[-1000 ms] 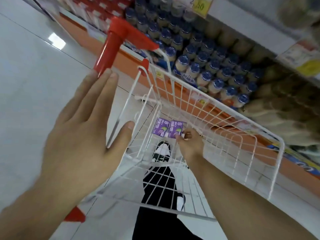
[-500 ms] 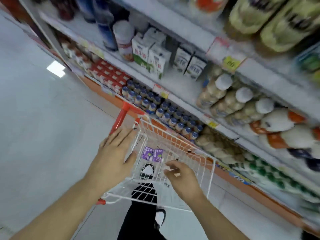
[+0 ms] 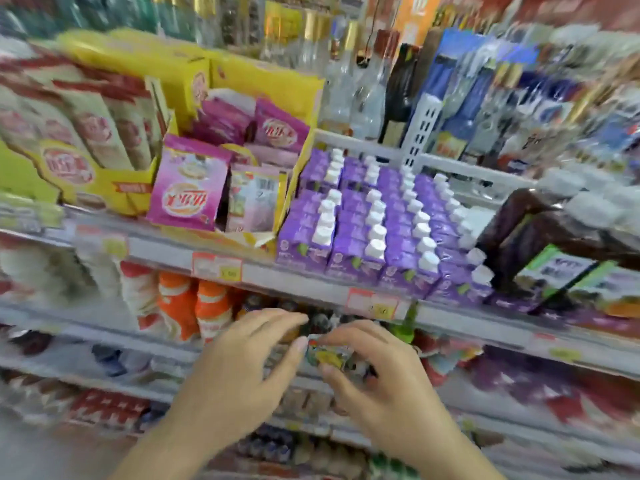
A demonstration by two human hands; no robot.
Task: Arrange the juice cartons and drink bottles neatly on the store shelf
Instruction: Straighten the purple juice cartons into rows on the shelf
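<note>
Rows of purple juice cartons (image 3: 381,233) with white caps stand tightly packed on the middle shelf (image 3: 294,277), right of centre. Below its edge, both my hands are raised in front of the lower shelves. My right hand (image 3: 388,386) curls its fingers and thumb around a small colourful carton (image 3: 327,355), which is too blurred to read. My left hand (image 3: 235,375) is beside it with fingers spread and relaxed, its thumb tip close to the carton. The whole view is motion-blurred.
Yellow display boxes (image 3: 138,81) with pink sachets (image 3: 187,188) fill the shelf left of the purple cartons. Glass bottles (image 3: 363,84) stand behind. Dark packs (image 3: 540,237) lie to the right. Orange and white bottles (image 3: 194,313) line the shelf below.
The view has swung up from the white wire trolley to the shelves. Both hands have left the trolley and risen to the shelf front, the right hand now holding a small carton.
</note>
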